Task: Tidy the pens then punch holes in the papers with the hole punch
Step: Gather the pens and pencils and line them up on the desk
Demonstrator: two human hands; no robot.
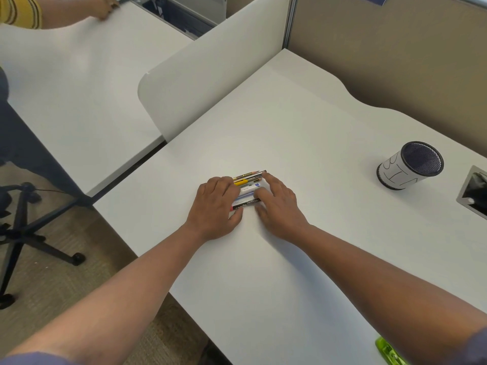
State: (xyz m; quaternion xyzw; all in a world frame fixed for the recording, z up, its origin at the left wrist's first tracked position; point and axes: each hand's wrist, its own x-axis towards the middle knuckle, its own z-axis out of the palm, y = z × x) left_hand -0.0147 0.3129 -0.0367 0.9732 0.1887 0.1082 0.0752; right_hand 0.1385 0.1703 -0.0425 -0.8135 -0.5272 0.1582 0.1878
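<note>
A bundle of several pens and pencils (247, 188) lies side by side on the white desk (303, 127). My left hand (216, 206) covers the bundle's left ends, fingers curled over the top and thumb on the near side. From the right, my right hand (279, 204) holds the other ends, with the index finger reaching the far pencil and the thumb by the nearest marker. A black mesh pen cup (411, 164) wrapped in white paper stands to the right, apart from both hands. Part of a green hole punch (390, 353) shows at the bottom edge. I see no papers.
A cable opening (474, 188) is cut into the desk at the right edge. A white divider panel (210, 83) separates this desk from the neighbouring desk (66, 88), where another person's hand (102, 7) rests. A chair base (23, 233) stands on the carpet at left.
</note>
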